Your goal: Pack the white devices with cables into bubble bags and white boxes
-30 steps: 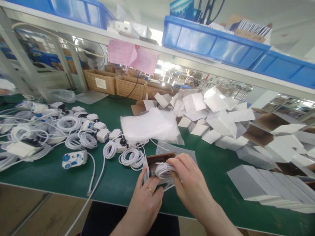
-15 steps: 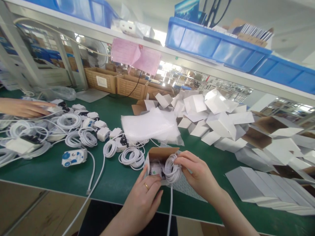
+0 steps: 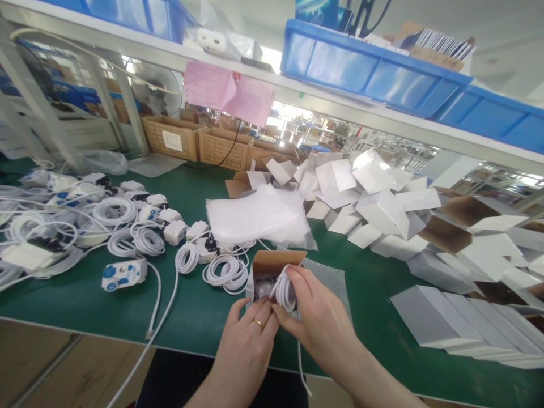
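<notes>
A small white cardboard box with a brown inside stands open at the table's front. My left hand, with a ring, grips the box's near left side, its fingertips bent over the opening. A clear-wrapped item shows partly inside; its kind is hard to make out. My right hand is closed around a coil of white cable at the right part of the opening. The cable's loose end hangs below that hand. Bubble wrap lies behind and beside the box.
Left, white power strips and coiled cables cover the green table. White plastic bags lie behind the box. Heaped white boxes and a row of boxes are at right. Blue bins sit on the shelf above.
The cable coil has moved left and into the box opening, with my right hand now wrapped further over it. Another person's hand at the far left has gone out of view.
</notes>
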`<state>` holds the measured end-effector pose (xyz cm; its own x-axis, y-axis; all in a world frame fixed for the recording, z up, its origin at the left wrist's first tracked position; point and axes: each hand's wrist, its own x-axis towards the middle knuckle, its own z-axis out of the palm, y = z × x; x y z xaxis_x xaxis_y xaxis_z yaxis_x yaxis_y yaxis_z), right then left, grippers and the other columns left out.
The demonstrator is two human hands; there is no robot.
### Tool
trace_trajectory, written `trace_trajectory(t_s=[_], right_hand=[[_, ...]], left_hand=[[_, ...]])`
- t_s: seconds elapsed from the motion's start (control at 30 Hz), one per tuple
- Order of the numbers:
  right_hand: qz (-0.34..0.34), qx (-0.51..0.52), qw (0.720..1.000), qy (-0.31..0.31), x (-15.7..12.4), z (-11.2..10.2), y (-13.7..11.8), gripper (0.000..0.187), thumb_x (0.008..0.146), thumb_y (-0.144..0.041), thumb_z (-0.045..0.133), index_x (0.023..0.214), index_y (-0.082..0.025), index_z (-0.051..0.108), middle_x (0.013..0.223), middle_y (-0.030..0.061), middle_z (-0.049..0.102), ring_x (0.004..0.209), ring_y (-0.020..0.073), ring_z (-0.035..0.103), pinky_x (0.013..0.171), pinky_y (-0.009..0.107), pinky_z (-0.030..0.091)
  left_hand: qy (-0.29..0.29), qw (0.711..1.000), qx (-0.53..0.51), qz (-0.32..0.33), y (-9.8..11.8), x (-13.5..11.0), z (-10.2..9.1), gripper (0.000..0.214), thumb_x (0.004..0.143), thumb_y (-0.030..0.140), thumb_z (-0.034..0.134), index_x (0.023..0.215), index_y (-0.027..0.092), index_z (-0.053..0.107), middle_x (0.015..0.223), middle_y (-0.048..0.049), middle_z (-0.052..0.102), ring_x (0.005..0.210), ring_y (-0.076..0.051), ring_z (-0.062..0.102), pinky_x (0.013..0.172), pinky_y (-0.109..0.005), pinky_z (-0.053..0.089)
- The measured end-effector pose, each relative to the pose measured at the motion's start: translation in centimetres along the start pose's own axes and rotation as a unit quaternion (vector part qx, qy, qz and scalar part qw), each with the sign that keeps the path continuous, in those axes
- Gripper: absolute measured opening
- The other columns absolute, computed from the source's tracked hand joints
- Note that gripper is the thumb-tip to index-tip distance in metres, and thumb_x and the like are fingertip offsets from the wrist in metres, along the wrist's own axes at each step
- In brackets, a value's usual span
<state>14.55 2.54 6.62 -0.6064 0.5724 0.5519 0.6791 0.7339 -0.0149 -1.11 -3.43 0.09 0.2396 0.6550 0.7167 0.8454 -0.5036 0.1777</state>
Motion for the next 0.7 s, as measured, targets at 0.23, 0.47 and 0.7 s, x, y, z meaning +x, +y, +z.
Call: trace_trajectory(t_s=[0.23,0.47,0.7], right_hand=[[0.004,0.158,0.976,-0.152,1.6,-3.6,2.3,0.055,0.079,-0.005,0.062,0.134,-0.010,0.058,0.129,0.0142,0.067,0.118,0.0278,0.065,0.104,0.043,0.055],[0.051,0.155,0.957,-0.241,3.4,-4.4,1.7,0.039,0.087,-0.003,0.066,0.124,-0.016,0.067,0.126,0.0107,0.066,0.116,0.0277,0.061,0.102,0.042,0.049],[0.047,-0.027,0.941,-0.334,5.3,-4.1,0.3,0.021,0.096,-0.008,0.057,0.105,-0.017,0.072,0.109,0.0103,0.071,0.106,0.0285,0.064,0.094,0.040,0.044]], left_hand=[[-0.110,0.989,0.100,-0.010,0.2,1.5,-0.6,0.025,0.086,0.002,0.065,0.107,0.016,0.066,0.094,-0.0017,0.069,0.080,-0.021,0.062,0.065,-0.036,0.042],[-0.163,0.979,0.121,0.007,0.0,1.9,0.7,0.012,0.092,0.009,0.067,0.099,0.018,0.067,0.093,-0.0055,0.069,0.089,-0.025,0.062,0.067,-0.033,0.045],[-0.113,0.983,0.144,0.019,0.3,1.9,0.7,0.023,0.088,0.001,0.054,0.102,0.013,0.068,0.100,-0.0108,0.070,0.096,-0.027,0.062,0.069,-0.035,0.047]])
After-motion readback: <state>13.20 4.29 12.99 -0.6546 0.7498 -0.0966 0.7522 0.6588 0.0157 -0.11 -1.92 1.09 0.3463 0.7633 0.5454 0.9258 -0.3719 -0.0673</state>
